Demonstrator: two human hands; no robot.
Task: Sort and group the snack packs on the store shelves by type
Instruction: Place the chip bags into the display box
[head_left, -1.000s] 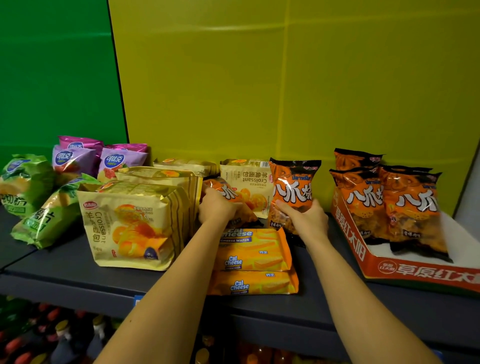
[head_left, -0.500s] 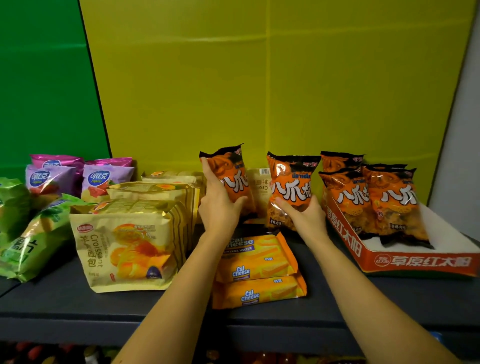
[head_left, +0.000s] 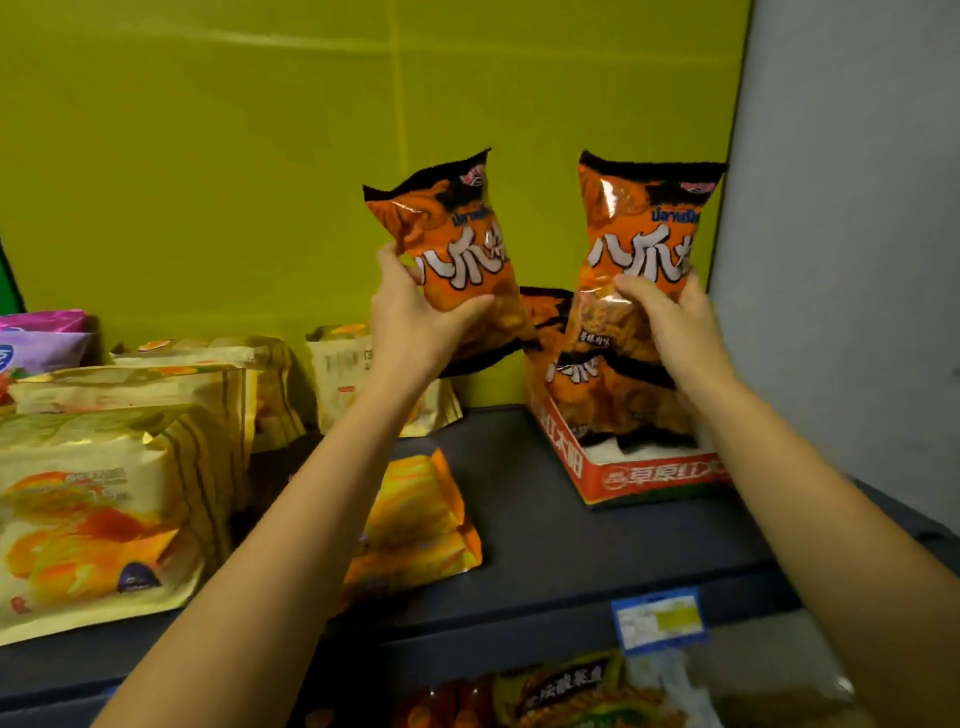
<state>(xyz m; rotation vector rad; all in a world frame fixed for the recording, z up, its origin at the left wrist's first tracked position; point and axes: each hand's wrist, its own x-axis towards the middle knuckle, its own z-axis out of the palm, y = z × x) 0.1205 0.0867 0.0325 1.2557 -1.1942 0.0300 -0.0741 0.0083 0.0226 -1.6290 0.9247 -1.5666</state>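
Above the red display tray (head_left: 652, 475) at the right end of the shelf (head_left: 540, 525), two orange-and-black snack bags are held up in the air, one per hand. The left hand (head_left: 415, 325) clasps the lower half of the left orange bag (head_left: 457, 244), thumb across the front and fingers (head_left: 387, 265) wrapped behind its left edge; that bag tilts a little and hangs left of the tray, over bare shelf. The right hand (head_left: 670, 317) grips the right orange bag (head_left: 641, 249) around its lower half, and this one sits upright, directly over the matching orange bags in the tray (head_left: 608, 395). The step in hand looks like bringing both strays home to their own kind. To do it well, I would carry the right bag down first, standing it at the front of the tray or leaning it on the upright row, then swing the left bag across and set it beside the first, label facing out. Hold them by the body rather than squeezing hard, since the contents seem brittle, and lower them gently so the standing bags do not topple. Left of the tray, the orange wafer packs (head_left: 415, 525) and the yellow croissant bags (head_left: 104, 509) stay out of the path.
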